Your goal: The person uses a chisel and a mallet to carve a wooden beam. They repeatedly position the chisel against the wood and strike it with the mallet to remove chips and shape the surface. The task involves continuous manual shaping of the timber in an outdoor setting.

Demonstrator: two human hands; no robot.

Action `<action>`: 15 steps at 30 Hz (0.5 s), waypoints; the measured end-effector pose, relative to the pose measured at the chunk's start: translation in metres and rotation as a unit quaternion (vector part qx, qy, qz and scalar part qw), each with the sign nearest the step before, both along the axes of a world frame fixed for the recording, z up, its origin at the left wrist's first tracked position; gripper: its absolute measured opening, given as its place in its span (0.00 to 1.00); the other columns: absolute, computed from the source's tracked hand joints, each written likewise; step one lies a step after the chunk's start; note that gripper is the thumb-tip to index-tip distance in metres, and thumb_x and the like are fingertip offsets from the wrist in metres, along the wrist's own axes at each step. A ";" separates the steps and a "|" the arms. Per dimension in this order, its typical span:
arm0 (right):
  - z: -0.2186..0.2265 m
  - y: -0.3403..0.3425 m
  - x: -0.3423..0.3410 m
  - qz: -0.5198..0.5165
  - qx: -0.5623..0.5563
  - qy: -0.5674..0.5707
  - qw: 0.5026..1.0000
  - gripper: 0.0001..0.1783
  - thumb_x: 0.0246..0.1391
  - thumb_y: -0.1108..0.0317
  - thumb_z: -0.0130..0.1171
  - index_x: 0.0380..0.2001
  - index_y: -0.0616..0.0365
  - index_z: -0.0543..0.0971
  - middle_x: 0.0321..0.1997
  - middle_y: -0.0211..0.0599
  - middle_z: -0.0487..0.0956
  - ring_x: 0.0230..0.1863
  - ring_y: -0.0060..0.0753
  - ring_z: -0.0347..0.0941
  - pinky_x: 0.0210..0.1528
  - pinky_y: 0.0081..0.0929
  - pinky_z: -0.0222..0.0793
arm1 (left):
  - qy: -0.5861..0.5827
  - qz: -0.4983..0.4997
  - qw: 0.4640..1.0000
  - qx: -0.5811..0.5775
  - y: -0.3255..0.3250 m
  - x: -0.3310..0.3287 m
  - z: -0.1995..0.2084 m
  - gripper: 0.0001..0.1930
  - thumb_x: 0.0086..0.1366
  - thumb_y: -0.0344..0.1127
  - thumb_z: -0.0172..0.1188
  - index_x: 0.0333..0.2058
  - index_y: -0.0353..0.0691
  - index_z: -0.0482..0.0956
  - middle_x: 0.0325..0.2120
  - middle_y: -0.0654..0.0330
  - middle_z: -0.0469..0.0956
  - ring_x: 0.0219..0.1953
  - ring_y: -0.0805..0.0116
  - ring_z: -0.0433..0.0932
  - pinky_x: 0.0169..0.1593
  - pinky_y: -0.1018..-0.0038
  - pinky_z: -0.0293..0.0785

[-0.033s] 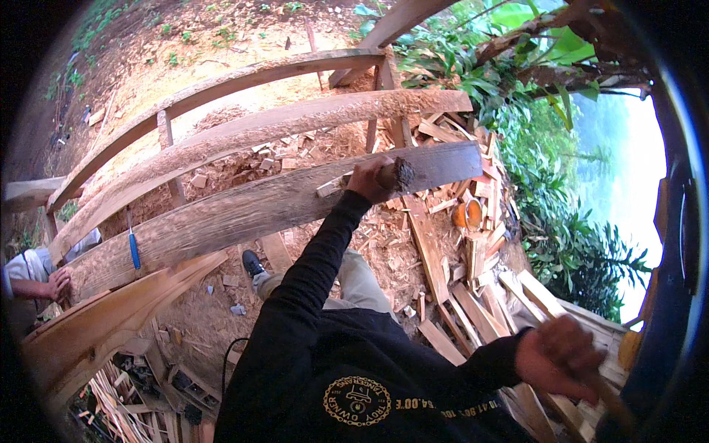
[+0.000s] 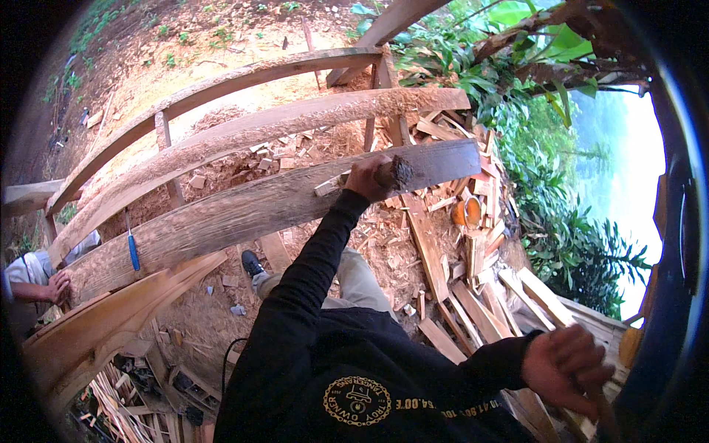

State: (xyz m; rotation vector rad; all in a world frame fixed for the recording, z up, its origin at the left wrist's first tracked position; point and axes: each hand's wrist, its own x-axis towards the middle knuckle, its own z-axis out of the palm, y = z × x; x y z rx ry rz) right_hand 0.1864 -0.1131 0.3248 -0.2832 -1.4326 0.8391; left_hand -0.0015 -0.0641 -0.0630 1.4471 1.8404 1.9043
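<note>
My left hand point(image 2: 365, 180) is closed round a thick wooden handle, its dark frayed butt point(image 2: 401, 174) sticking out on the right; it looks like a chisel, but the blade is hidden. It rests over a long weathered plank point(image 2: 244, 205). Beside my knuckles lies a pale bit of wood point(image 2: 327, 186). Low at the right, my right hand point(image 2: 565, 365), slightly blurred, grips a wooden handle point(image 2: 607, 419) whose far end runs into the dark rim. A blue-handled tool point(image 2: 134, 253) is at the plank's left part.
Another person's hand point(image 2: 57, 286) touches the plank's left end. Beyond it run a shaving-covered beam point(image 2: 244, 133) and a wooden rail point(image 2: 221, 83). Offcuts point(image 2: 428, 236) and an orange round object point(image 2: 467, 213) lie on the right. A curved board point(image 2: 122, 299) stands nearer, at left.
My right hand has shifted slightly right and down with the handle. My left hand keeps its place on the plank.
</note>
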 end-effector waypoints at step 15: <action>-0.163 -0.003 -0.002 0.033 -0.543 -0.425 0.723 0.14 0.65 0.60 0.49 0.25 0.53 0.69 0.11 0.20 0.60 0.08 0.12 0.52 0.09 0.17 0.44 | 0.100 -0.010 0.995 -0.006 0.007 0.009 -0.025 0.24 0.50 0.40 0.61 0.46 0.39 0.68 0.29 0.52 0.77 0.28 0.49 0.78 0.30 0.58 0.77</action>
